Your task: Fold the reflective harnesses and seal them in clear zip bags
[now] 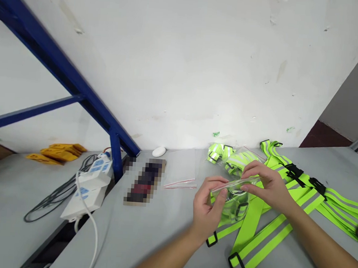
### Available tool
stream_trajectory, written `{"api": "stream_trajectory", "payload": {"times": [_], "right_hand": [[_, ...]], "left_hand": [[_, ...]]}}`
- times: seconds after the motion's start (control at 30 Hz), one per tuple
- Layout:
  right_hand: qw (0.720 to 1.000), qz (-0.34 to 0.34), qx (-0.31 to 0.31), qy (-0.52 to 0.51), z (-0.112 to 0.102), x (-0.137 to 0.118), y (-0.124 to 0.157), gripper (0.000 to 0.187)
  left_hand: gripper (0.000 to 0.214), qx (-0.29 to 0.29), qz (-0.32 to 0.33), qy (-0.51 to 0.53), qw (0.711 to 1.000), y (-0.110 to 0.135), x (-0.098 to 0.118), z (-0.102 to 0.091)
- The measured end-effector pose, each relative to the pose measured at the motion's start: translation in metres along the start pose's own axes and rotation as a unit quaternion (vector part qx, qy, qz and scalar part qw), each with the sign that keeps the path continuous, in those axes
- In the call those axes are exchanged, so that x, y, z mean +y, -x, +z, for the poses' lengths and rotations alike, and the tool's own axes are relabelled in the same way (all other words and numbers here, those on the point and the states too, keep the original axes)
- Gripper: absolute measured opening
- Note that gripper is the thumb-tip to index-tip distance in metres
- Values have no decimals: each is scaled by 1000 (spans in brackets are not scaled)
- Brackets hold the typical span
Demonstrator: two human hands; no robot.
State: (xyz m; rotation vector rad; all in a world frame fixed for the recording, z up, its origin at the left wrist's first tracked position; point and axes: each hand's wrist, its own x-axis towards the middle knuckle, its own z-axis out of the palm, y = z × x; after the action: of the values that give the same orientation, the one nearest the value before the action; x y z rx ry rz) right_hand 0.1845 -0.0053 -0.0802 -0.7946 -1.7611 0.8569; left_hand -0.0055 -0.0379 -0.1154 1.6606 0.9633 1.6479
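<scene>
A clear zip bag (231, 209) hangs between my two hands, with a folded neon-yellow reflective strap and a black buckle visible through its plastic. My left hand (209, 203) pinches the left end of the bag's top edge between thumb and fingers. On the other end of that edge, my right hand (265, 187) is closed in a pinch too. Beneath and to the right lie loose reflective straps (271, 238) with grey stripes and black buckles. Behind the hands are bagged straps (219, 152), close to the wall.
Flat clear zip bags (181, 167) with red seal lines lie left of my hands, near a white oval object (159, 151) and a pixelated item (145, 182). Farther left are a blue metal frame (116, 154), white power strips (89, 189) with cables, and yellow packets (58, 153).
</scene>
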Motion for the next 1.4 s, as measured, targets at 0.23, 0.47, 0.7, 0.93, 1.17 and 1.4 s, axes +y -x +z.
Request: {"api": "stream_trajectory", "payload": {"times": [0.23,0.47,0.7,0.93,1.17,1.4], "right_hand": [[999,2,-23,38,-8,-7,-2,11],[999,5,-25,33,-12,-4,-3,6],[999,24,-33,19,-7,-6,-2,9],[998,45,-35,-34,-15,3,-3,10],[999,35,-8,-26,-14,6,-2,11],[1000,29,3,-12,-9,2,-1,7]], "left_hand": [[4,32,32,-19,999,3,-3,1],[7,-2,49,-29,998,0,-3,-1],[5,15,50,-36,998,0,2,0],[5,34,50,-31,998,1,0,0],[5,29,44,-28,998,-1,-2,-2],[5,19,32,-49,998,1,0,-2]]}}
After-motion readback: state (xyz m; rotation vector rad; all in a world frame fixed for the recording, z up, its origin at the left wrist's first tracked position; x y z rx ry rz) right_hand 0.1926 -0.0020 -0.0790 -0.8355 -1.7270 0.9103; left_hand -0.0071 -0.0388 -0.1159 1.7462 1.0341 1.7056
